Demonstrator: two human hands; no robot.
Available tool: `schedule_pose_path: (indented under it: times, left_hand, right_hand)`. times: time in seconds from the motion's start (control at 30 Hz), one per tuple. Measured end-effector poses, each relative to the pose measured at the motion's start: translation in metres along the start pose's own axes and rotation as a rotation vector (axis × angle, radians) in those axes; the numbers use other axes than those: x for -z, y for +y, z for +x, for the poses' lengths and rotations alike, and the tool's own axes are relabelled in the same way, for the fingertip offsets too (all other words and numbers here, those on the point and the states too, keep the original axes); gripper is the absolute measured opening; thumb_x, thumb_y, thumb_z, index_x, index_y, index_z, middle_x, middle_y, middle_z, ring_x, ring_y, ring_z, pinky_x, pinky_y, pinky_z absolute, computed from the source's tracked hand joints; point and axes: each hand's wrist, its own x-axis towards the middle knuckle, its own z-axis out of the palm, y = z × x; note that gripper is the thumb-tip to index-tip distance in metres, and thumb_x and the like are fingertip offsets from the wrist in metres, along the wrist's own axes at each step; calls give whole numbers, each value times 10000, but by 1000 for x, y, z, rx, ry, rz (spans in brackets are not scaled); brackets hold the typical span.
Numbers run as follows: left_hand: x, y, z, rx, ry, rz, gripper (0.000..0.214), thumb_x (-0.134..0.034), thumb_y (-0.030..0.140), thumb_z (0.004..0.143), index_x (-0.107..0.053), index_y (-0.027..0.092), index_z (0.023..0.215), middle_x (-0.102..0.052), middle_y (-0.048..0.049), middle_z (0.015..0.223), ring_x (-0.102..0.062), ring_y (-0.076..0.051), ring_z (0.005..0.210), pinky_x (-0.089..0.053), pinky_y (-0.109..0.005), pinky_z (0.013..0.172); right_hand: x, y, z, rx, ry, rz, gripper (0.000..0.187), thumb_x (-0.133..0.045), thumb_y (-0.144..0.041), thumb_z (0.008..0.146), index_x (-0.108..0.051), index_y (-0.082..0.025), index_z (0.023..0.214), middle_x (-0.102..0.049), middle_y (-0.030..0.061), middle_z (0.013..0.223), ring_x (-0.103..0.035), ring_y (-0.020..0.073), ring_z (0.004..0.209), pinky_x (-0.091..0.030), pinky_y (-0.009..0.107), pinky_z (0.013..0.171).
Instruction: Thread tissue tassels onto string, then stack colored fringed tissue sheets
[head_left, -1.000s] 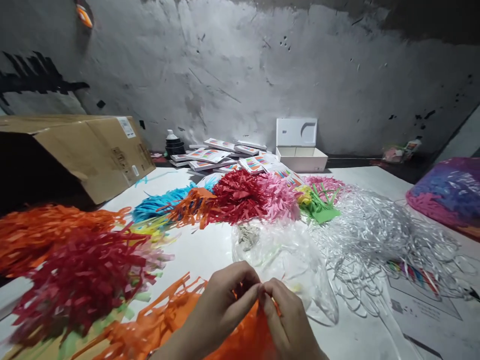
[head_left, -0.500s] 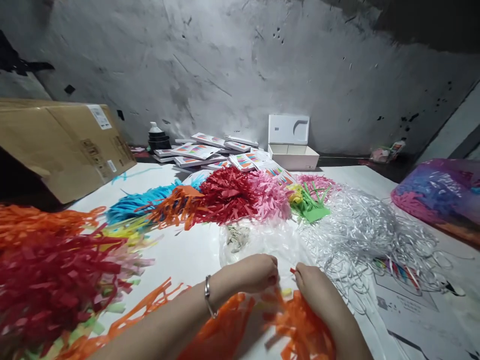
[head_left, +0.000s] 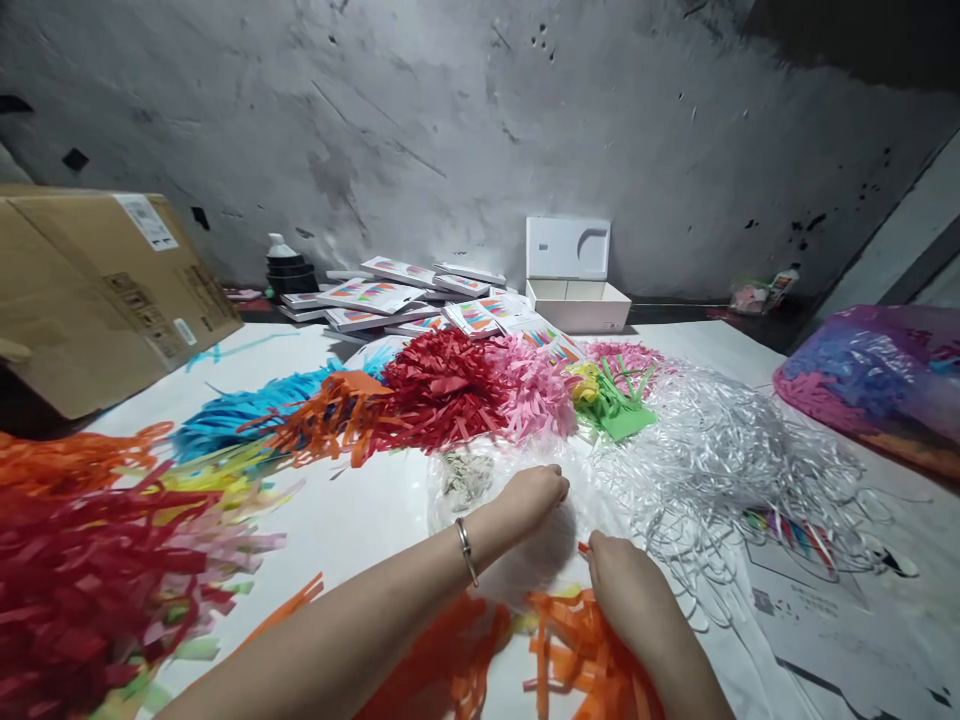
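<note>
My left hand [head_left: 531,500], with a silver bracelet at the wrist, hangs over a clear plastic bag [head_left: 480,510]. Its fingers are curled closed, and what they hold, if anything, is hidden. Pinched in my right hand [head_left: 619,575] is an orange paper tassel [head_left: 574,640]; a small orange tip pokes out past the thumb and the cut strips hang below. More orange paper fringe [head_left: 457,650] lies under my left forearm. A greyish tangled bundle [head_left: 465,478] rests in or under the bag's left side.
Dark red tassels [head_left: 450,385], pink, blue and green tassels line the table's middle. White shiny ribbon [head_left: 720,440] is heaped at right. A cardboard box [head_left: 97,290], a pile of printed flat packs [head_left: 367,295] and an open white box [head_left: 577,300] stand behind. A red fringe pile [head_left: 97,580] lies left.
My left hand has moved up and away from the orange tassel, over the plastic bag. My right hand stays nearly in place, still pinching the tassel. The view has shifted slightly.
</note>
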Motion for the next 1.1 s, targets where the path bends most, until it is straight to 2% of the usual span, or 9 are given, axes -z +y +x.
schedule_pose_path:
  times: [0.17, 0.37, 0.5, 0.63, 0.7, 0.8, 0.87, 0.97, 1.1]
  left_hand:
    - [12, 5, -6, -24, -70, 123, 236, -603, 329, 991, -646, 172, 1162, -667, -79, 1176, -667, -207, 984, -578, -410, 861]
    - [9, 9, -17, -77, -70, 123, 65, -629, 170, 918, -685, 145, 897, -679, -96, 995, -649, -213, 891, -537, -370, 842]
    - [4, 6, -18, -54, -69, 8, 140, -622, 278, 969, -669, 153, 1009, -682, -58, 1051, -655, -200, 940, -548, -411, 870]
    - [8, 8, -18, 11, 12, -233, 177, -633, 314, 966, -679, 156, 1034, -687, -74, 1101, -659, -211, 985, -547, -421, 895]
    - [15, 11, -20, 67, 78, -412, 143, -671, 285, 921, -706, 147, 935, -705, -88, 1023, -662, -220, 954, -536, -396, 876]
    - [31, 15, -35, 167, 127, -755, 174, -713, 303, 836, -730, 131, 855, -716, -84, 836, -673, -207, 794, -535, -340, 748]
    - [43, 18, -53, 222, 121, -996, 262, -758, 356, 770, -736, 115, 871, -709, -70, 767, -664, -183, 714, -531, -315, 690]
    - [58, 26, -92, 296, 118, -1293, 351, -854, 372, 644, -748, 102, 840, -716, -87, 774, -661, -165, 717, -525, -287, 690]
    - [67, 39, -149, 377, 177, -1536, 360, -922, 343, 555, -746, 113, 769, -703, -65, 760, -640, -118, 678, -491, -211, 626]
  right_hand:
    - [1, -1, -2, 2, 3, -7, 312, -369, -102, 1013, -676, -133, 1059, -750, 149, 973, -738, 260, 903, -411, 281, 652]
    - [5, -4, -6, 13, 10, -19, 340, -341, -58, 991, -669, -131, 1047, -743, 137, 927, -732, 267, 870, -392, 292, 632]
    - [5, -5, -7, 12, 17, -16, 335, -346, -45, 979, -666, -133, 1030, -740, 137, 928, -729, 259, 863, -381, 289, 621]
    - [4, -3, -6, 13, 32, -7, 320, -352, -73, 997, -665, -130, 1035, -742, 141, 934, -730, 262, 867, -373, 288, 618]
    - [3, -2, -6, 17, 41, 0, 307, -361, -78, 999, -663, -130, 1023, -743, 138, 920, -731, 261, 855, -360, 286, 612]
    - [1, -1, -6, 28, 64, 23, 275, -389, -91, 995, -658, -141, 968, -740, 128, 886, -725, 249, 805, -334, 281, 590]
    - [2, -2, -7, 52, 98, 51, 269, -397, -118, 1002, -649, -156, 916, -733, 109, 852, -711, 232, 762, -328, 278, 581]
    - [4, -5, -8, 140, 187, 117, 294, -367, -165, 1028, -622, -185, 882, -712, 65, 839, -682, 198, 762, -371, 269, 622]
    - [6, -13, -15, 298, 357, 238, 321, -288, -253, 1066, -588, -195, 965, -680, 49, 900, -660, 176, 854, -450, 259, 762]
